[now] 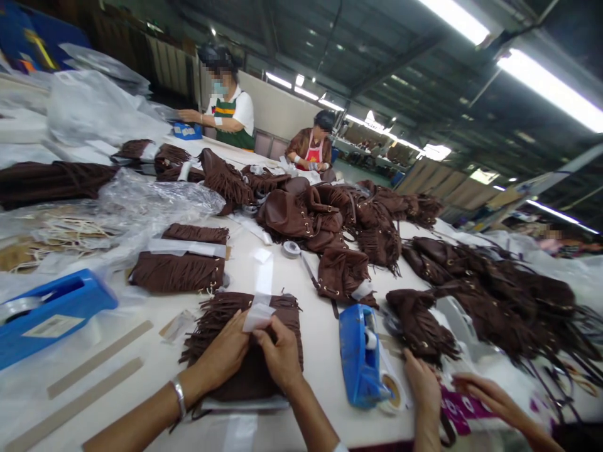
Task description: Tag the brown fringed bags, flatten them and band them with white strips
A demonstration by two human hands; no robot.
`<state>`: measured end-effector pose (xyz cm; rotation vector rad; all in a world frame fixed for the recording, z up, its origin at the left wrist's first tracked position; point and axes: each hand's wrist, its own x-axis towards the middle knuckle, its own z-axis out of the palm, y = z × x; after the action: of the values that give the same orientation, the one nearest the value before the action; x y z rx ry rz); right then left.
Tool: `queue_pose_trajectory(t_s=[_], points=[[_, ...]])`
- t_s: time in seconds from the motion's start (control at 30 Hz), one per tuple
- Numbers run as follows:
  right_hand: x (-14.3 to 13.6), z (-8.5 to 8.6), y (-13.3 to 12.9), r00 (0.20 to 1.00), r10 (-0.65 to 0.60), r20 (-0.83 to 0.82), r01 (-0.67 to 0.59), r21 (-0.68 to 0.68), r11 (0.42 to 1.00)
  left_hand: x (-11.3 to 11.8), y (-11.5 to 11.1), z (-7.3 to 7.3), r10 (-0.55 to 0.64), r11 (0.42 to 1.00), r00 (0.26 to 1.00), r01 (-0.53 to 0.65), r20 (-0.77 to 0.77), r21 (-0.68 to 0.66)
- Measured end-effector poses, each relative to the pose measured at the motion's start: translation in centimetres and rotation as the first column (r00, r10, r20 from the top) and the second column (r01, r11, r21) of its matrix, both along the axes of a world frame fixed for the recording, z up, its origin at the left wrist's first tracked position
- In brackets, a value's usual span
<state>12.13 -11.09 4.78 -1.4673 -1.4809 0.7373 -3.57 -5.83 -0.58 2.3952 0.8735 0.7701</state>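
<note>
A dark brown fringed bag (235,386) lies flat on the white table in front of me, with white paper showing under its near edge. My left hand (225,345) rests on the bag, its fingers stretched out and pressing it down, wearing a silver bracelet at the wrist. Just right of it, my right hand (277,348) pinches a whitish translucent strip (258,317) between thumb and fingers at the bag's middle. Beyond the bag, a shiny clear strip (263,276) runs up the tabletop.
Blue tape dispensers (362,358) (56,311) stand right and left. Wrapped fringed bags (179,271) lie behind, and a heap of brown bags (301,213) spans the table. Another person's hands (424,383) work at the right. Two people (230,116) (313,147) are across the table.
</note>
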Motion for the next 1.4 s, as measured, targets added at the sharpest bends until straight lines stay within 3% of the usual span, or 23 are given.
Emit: queue_pose_trajectory(t_s=[0.2,0.33,0.4,0.47,0.63,0.7,0.8,0.83,0.9,0.97,1.07,1.13,1.23,1.4], points=[[0.0,-1.2,-2.0,0.975,0.012,0.222,-0.027,0.062,0.998,-0.5,0.4,-1.5,0.072,0.997,0.988,-0.072,0.135,-0.004],[0.5,-1.5,-3.3,0.856,0.072,0.512,-0.135,0.087,0.987,-0.1,0.3,-1.7,0.176,0.984,0.97,-0.174,0.171,-0.025],[0.7,-1.5,-3.6,0.805,0.117,0.581,-0.19,0.065,0.98,0.2,0.3,-1.8,0.205,0.979,0.963,-0.203,0.172,-0.031],[1.0,-1.2,-3.5,0.788,0.163,0.594,-0.228,0.036,0.973,0.2,0.5,-1.8,0.171,0.985,0.979,-0.172,0.113,0.0],[1.1,0.4,-4.2,0.77,0.25,0.587,-0.302,-0.009,0.953,-0.8,0.7,-1.3,-0.026,0.992,0.993,0.04,-0.116,0.124],[0.8,0.7,-6.5,0.821,0.156,0.55,-0.194,0.012,0.981,-1.0,0.7,-1.1,-0.042,0.993,0.99,0.057,-0.134,0.105],[-0.5,0.1,-12.4,0.911,-0.091,0.403,0.141,-0.096,0.985,-0.8,0.5,-1.0,-0.032,0.995,0.988,0.046,-0.152,0.092],[-1.0,-0.5,-14.6,0.929,-0.136,0.346,0.217,-0.209,0.954,-0.8,0.5,-0.9,-0.028,0.995,0.987,0.043,-0.156,0.092],[-2.3,-2.4,-18.5,0.964,-0.175,0.2,0.25,-0.459,0.852,-0.6,0.4,-0.7,-0.027,0.994,0.986,0.043,-0.164,0.098],[-3.5,-4.7,-20.8,0.957,-0.289,0.011,0.241,-0.583,0.776,-0.6,0.3,-0.5,-0.027,0.993,0.985,0.045,-0.171,0.107],[-4.9,-8.0,-21.0,0.819,-0.487,-0.304,0.181,-0.669,0.721,-0.7,0.2,-0.3,-0.027,0.991,0.983,0.05,-0.181,0.121],[-5.4,-9.2,-20.2,0.739,-0.544,-0.396,0.113,-0.724,0.68,-0.7,0.2,-0.1,-0.028,0.99,0.982,0.053,-0.185,0.13],[-5.8,-9.7,-19.4,0.742,-0.555,-0.377,0.102,-0.754,0.649,-0.7,0.0,0.0,-0.026,0.988,0.983,0.053,-0.183,0.143],[-5.3,-8.9,-20.0,0.8,-0.497,-0.337,0.122,-0.719,0.685,-0.7,-0.1,0.0,-0.021,0.987,0.986,0.047,-0.168,0.157]])
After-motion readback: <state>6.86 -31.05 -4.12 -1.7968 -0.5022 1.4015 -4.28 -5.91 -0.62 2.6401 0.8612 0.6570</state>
